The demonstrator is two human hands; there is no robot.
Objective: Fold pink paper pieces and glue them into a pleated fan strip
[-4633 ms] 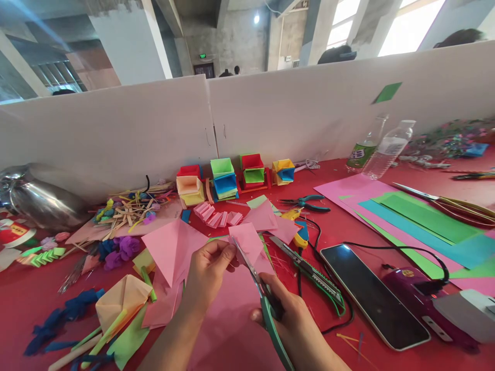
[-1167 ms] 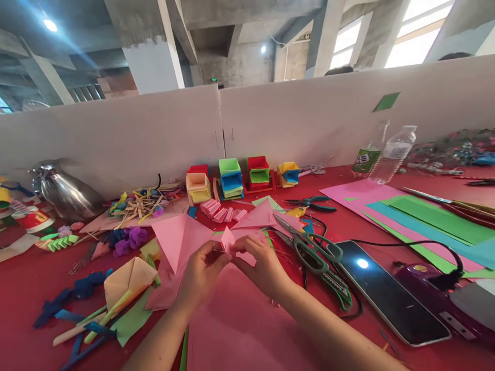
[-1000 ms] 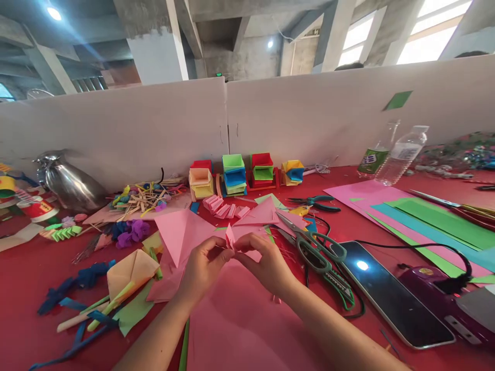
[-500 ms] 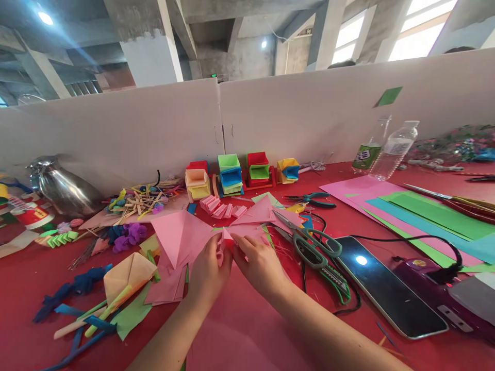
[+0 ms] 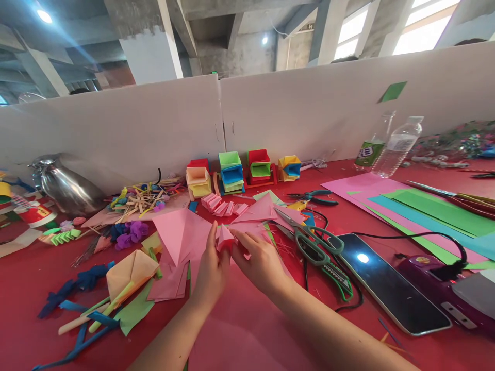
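Both my hands meet over the red table [image 5: 23, 288] at the middle of the view. My left hand [image 5: 211, 273] and my right hand [image 5: 261, 263] pinch a small folded pink paper piece [image 5: 225, 239] between their fingertips. Larger folded pink sheets [image 5: 180, 242] lie just behind and to the left of my hands. A big pink sheet [image 5: 240, 330] lies under my forearms. Green-handled scissors [image 5: 309, 239] rest on the table just right of my right hand.
Folded paper boxes [image 5: 232, 172] stand by the white partition [image 5: 116, 129]. Paper scraps and sticks [image 5: 139, 198] lie left, a steel kettle [image 5: 65, 185] far left. A phone [image 5: 390, 286], a purple device [image 5: 433, 273], coloured sheets [image 5: 425, 211], pliers [image 5: 315, 196] and two bottles [image 5: 396, 147] sit right.
The scissors left my right hand and now lie on the table. Both hands have closed on the small pink piece and shifted it slightly down toward the table.
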